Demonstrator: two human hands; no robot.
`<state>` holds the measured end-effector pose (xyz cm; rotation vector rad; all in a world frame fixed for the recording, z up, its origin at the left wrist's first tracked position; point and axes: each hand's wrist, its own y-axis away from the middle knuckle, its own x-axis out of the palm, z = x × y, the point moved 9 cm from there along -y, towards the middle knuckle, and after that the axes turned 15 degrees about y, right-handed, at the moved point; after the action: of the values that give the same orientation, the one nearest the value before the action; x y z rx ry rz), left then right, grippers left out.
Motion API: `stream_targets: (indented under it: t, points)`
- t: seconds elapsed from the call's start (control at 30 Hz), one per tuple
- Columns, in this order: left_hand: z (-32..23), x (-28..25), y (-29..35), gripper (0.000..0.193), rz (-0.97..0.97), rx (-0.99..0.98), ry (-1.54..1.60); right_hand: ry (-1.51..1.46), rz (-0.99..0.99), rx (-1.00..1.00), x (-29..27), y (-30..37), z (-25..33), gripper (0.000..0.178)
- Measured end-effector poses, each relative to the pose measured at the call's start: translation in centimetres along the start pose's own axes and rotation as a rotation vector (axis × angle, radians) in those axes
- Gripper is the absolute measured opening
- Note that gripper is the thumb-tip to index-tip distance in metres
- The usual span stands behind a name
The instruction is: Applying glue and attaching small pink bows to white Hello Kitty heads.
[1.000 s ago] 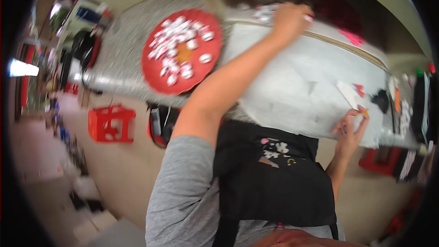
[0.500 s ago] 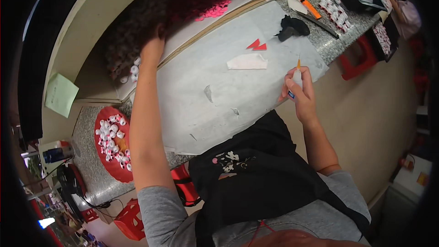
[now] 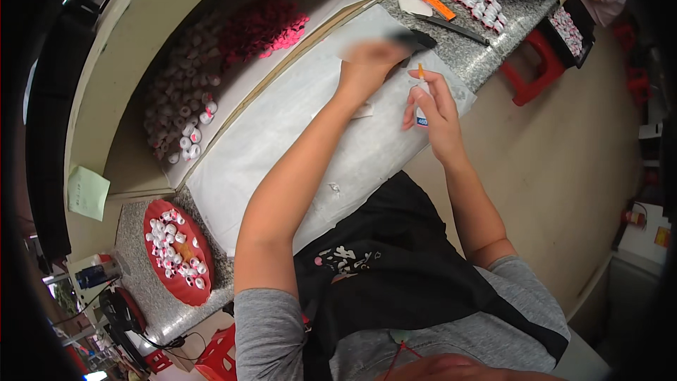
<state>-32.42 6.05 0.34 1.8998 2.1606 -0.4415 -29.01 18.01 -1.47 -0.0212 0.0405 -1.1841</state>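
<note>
My right hand is closed around a small white glue bottle with a blue label and a thin amber nozzle that points up and away. Over the far right part of the white paper sheet, my left hand is smeared by motion, so its fingers and anything in them cannot be made out. It is next to a black crumpled cloth, which it partly covers. A strip of white material shows beside my left wrist.
A shelf bay holds a heap of small white rounded pieces and a pile of pink bits. A red scalloped dish stands at left. An orange-handled tool, a dark flat bar and bundled white pieces lie far right.
My left hand has moved right, out of the shelf bay and over to the black cloth. My right hand, with the glue bottle, appears further left and closer to it. The whole view has shifted.
</note>
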Motion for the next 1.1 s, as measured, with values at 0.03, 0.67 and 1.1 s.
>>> stream_targets:
  t: [0.03,0.67,1.1]
  points:
    - [0.4,0.4,0.4,0.021,0.017,-0.068,0.316,0.058,0.023,-0.015,0.2,-0.1,0.2,0.026]
    - [0.2,1.8,2.9,0.01,-0.035,-0.264,1.104,0.179,0.102,-0.01,0.7,-0.3,0.8,0.023]
    - [-0.9,-3.0,-0.8,0.014,-0.108,-0.025,0.651,-0.083,0.25,0.037,3.0,2.5,0.6,0.02]
